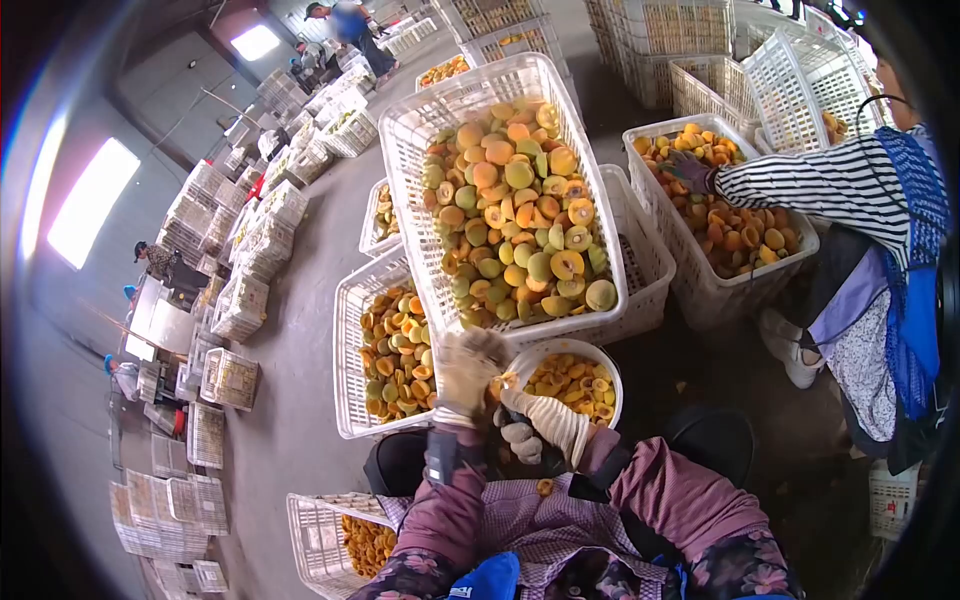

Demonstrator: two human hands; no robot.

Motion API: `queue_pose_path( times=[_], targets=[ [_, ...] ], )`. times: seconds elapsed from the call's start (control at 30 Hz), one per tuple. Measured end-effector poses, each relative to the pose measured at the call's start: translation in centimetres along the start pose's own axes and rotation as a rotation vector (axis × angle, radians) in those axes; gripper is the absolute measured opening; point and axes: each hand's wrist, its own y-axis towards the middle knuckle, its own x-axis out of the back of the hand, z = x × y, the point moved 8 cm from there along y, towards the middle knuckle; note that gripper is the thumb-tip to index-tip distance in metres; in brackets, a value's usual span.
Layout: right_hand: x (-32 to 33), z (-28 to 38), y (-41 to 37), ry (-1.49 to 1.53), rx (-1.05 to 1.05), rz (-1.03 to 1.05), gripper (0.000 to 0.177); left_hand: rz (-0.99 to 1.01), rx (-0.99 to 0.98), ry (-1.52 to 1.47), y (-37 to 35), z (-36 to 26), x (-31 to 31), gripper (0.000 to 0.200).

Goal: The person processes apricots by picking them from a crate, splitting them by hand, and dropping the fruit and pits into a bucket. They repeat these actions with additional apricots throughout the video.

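My left hand [470,375], gloved and smeared by motion, is at the near edge of a big white crate [400,200] heaped with halved orange and green fruit [510,215]. Beside it on the right, my right hand [540,425] wears a white glove with grey fingertips, curled closed. A small orange piece of fruit [503,383] shows between the two hands; the right fingers are around its lower side. Just beyond my right hand stands a round white bucket [617,390] holding orange fruit halves [570,385].
A crate of fruit [395,350] stands at the left, another with darker pieces [367,545] at the lower left. On the right, a seated co-worker's gloved hand [690,172] reaches into a fruit crate [740,290]. Stacked crates [240,270] line the far left.
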Motion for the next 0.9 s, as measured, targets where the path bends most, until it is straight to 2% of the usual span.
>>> queue_pose_path(
  times=[0.03,0.07,0.13,0.23,0.27,0.3,0.33,0.37,0.43,0.47,0.5,0.57,0.63,0.7,0.77,0.83,0.87,0.9],
  targets=[
    [0.3,0.4,0.0,0.032,0.033,-0.029,0.038,0.023,0.152,-0.119,-0.4,1.5,-0.8,0.052],
    [0.8,0.8,0.3,0.042,0.071,-0.039,0.039,0.026,0.153,-0.121,-0.8,1.8,-1.2,0.052],
    [0.9,1.5,0.4,0.021,0.127,-0.07,0.038,0.014,0.399,-0.341,-2.6,3.8,-2.7,0.053],
    [2.1,1.9,1.0,-0.032,0.215,-0.13,0.033,0.066,0.332,-0.205,-4.5,2.3,-5.0,0.056],
    [2.6,2.6,0.8,-0.246,0.293,-0.242,0.032,0.104,0.229,-0.232,-4.5,1.5,-5.9,0.056],
    [2.9,3.3,0.6,-0.462,0.368,-0.352,0.03,0.099,0.264,-0.193,-4.5,1.3,-6.4,0.051],
    [3.1,2.3,0.9,-0.522,0.273,-0.363,0.028,0.089,0.249,-0.018,-4.8,-0.3,-7.0,0.05],
    [3.0,2.2,0.8,-0.527,0.267,-0.359,0.028,0.075,0.231,0.154,-5.1,-1.9,-7.5,0.049],
    [2.2,0.7,0.6,-0.302,0.097,-0.155,0.027,0.041,0.196,0.141,-4.7,-3.0,-7.4,0.049],
    [2.1,0.3,0.6,-0.245,0.009,-0.107,0.027,0.084,0.279,0.129,-4.6,-2.4,-7.2,0.049],
    [2.2,0.2,0.2,-0.21,0.001,-0.149,0.026,0.129,0.36,0.117,-4.7,-2.0,-7.2,0.05],
    [1.5,-0.1,0.5,-0.042,-0.05,-0.017,0.029,0.134,0.385,0.032,-4.0,-1.8,-6.4,0.042],
    [0.4,0.2,0.0,0.007,-0.02,0.034,0.032,-0.054,-0.115,0.421,0.0,-2.9,-1.3,0.04],
    [-1.1,0.5,-0.9,0.06,0.013,0.084,0.034,-0.247,-0.624,0.792,1.1,-5.1,0.7,0.039],
    [-1.2,1.0,-1.8,0.011,0.065,-0.015,0.036,-0.804,-0.294,1.353,-1.8,-13.4,-2.3,0.047],
    [0.5,1.0,-1.5,0.073,0.083,-0.126,0.032,-1.107,-0.158,1.33,-0.9,-13.4,1.1,0.054],
    [1.8,1.2,-1.1,0.074,0.12,-0.205,0.034,-1.098,-0.168,1.323,-0.2,-12.9,0.8,0.054],
    [3.1,1.3,-0.6,0.072,0.155,-0.283,0.035,-0.983,-0.354,1.705,1.2,-13.1,-2.2,0.051]
  ],
)
